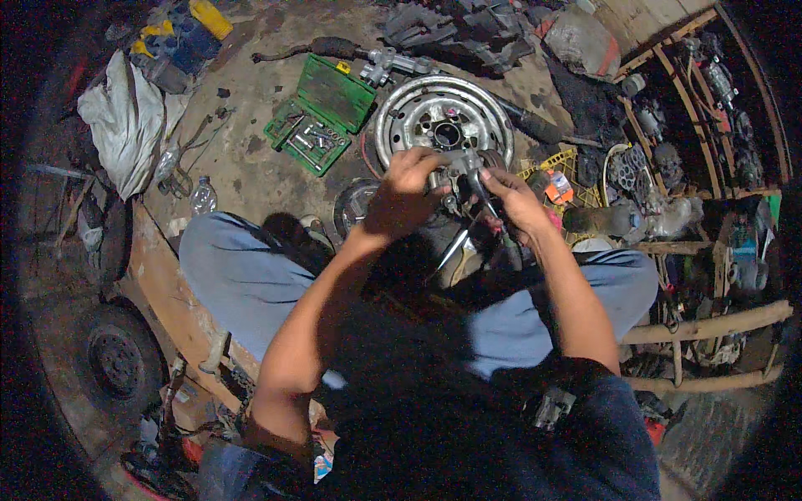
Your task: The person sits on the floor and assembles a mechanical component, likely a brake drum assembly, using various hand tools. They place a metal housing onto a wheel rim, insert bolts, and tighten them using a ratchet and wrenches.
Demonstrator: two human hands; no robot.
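A: What do the hands hold?

B: The left hand is clenched around a small grey metal machine part. The right hand pinches a thin metal tool against it.

A: Where is the part?

B: Above the knees, in front of the round silver steel wheel rim, near the open green socket case.

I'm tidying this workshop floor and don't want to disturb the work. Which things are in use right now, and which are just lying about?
In use:
left hand
right hand
metal part, held in both hands

Lying about:
steel wheel rim
green socket case, open
plastic bottle
white cloth
yellow crate
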